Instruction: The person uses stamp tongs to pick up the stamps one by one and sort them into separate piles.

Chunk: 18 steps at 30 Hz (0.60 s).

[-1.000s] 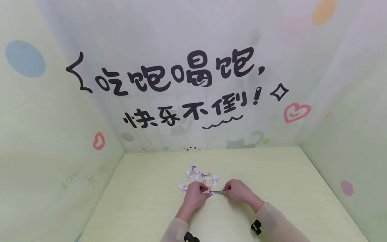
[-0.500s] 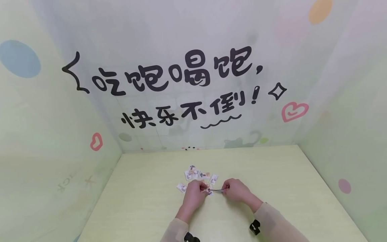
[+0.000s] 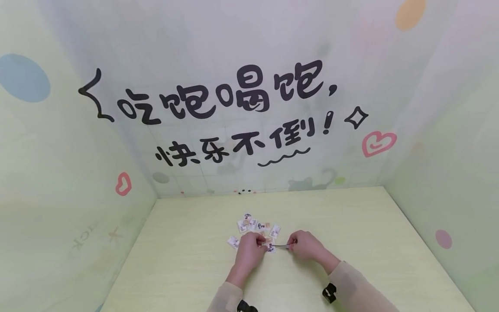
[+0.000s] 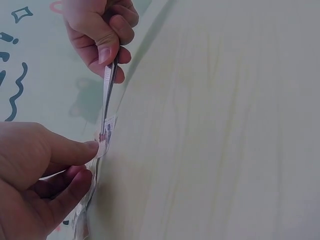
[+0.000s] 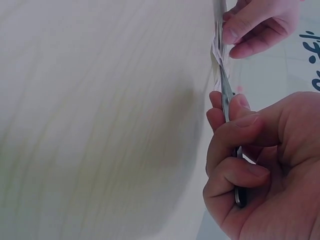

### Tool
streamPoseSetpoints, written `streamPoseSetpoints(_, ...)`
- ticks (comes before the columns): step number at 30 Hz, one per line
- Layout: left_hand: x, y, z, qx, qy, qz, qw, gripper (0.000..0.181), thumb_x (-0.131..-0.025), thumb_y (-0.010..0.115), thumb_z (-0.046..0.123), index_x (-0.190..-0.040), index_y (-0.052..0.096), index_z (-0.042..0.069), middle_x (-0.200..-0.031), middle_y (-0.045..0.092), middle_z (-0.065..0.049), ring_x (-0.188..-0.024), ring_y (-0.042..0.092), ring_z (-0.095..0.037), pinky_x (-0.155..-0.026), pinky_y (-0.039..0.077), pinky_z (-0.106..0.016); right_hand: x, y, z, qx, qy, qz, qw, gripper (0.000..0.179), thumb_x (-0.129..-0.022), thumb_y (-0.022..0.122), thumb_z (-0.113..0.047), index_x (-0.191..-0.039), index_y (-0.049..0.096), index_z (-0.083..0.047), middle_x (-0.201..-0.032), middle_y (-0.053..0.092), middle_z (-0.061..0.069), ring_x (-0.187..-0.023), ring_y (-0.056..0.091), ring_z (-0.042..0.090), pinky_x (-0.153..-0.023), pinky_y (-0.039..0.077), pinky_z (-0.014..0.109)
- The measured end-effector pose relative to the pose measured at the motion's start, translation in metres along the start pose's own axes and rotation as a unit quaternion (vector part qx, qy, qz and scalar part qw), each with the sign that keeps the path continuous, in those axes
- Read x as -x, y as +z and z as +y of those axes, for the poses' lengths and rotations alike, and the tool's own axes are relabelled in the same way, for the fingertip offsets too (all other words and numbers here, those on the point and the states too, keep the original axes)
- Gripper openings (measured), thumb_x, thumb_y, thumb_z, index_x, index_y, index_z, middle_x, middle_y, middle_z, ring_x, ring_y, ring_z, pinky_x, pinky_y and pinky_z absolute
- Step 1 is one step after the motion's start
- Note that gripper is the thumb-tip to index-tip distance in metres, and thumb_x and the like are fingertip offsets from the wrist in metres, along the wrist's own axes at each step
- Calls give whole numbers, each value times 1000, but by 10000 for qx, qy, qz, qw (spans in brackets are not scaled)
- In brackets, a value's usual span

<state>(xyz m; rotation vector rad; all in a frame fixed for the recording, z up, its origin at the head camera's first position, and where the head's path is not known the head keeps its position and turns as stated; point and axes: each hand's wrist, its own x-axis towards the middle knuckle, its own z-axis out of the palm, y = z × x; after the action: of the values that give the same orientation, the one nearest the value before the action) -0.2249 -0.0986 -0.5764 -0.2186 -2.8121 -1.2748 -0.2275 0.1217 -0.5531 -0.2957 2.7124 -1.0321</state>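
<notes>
In the head view, my left hand [image 3: 251,252] pinches a small printed paper piece [image 3: 270,248] between thumb and fingers. My right hand [image 3: 308,246] grips slim metal tweezers [image 3: 281,246], which point left with their tips at that piece. The left wrist view shows the tweezers [image 4: 111,82] meeting the printed piece [image 4: 106,135] beside my left thumb. In the right wrist view, my right fingers curl round the tweezers [image 5: 227,92], whose dark rear end lies in the palm. Exactly how the tips sit on the paper is too small to tell.
Several small printed pieces [image 3: 265,225] lie scattered just beyond my left hand, some overlapping. One more piece [image 3: 233,242] is to its left. A pale yellow table [image 3: 351,216] carries everything, bounded by a back wall [image 3: 218,177] with black lettering and by side walls.
The view has shifted slightly. Both hands keep nearly the same place and grip, with only slight movement of the tweezers at the paper piece.
</notes>
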Motion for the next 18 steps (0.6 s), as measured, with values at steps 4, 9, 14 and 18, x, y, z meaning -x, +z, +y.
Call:
streamPoseSetpoints(4,1,0,0,38,-3,7,10000,15,-83,84,-3,-96,76,2,-88,69,-2,-80,61,-15,-75,57,-34,1,-1,-1,-51,16,12,10000,12,-91,69,0,-88,74,-9,-80,65,-1,-70,54,17,-66,47,34)
streamPoseSetpoints(9,2,1,1,161,-71,14,9998,16,-82,82,-5,-96,75,0,-88,68,-4,-81,61,-16,-77,58,-35,4,-5,2,-8,76,30,10000,10,-91,70,-1,-88,74,-10,-81,65,-1,-71,55,17,-66,47,33)
streamPoseSetpoints(14,2,0,0,180,-103,76,9998,16,-83,82,-4,-97,75,0,-88,68,-2,-81,61,-15,-77,58,-34,5,-6,5,26,44,65,10000,11,-91,71,0,-87,74,-10,-80,65,-1,-71,55,17,-67,47,34)
streamPoseSetpoints(18,2,0,1,190,-146,106,9997,17,-82,83,-4,-97,75,1,-87,67,-1,-80,60,-15,-75,57,-33,5,-5,5,-42,2,64,10000,11,-92,70,0,-87,74,-10,-80,64,-1,-70,54,17,-67,47,34)
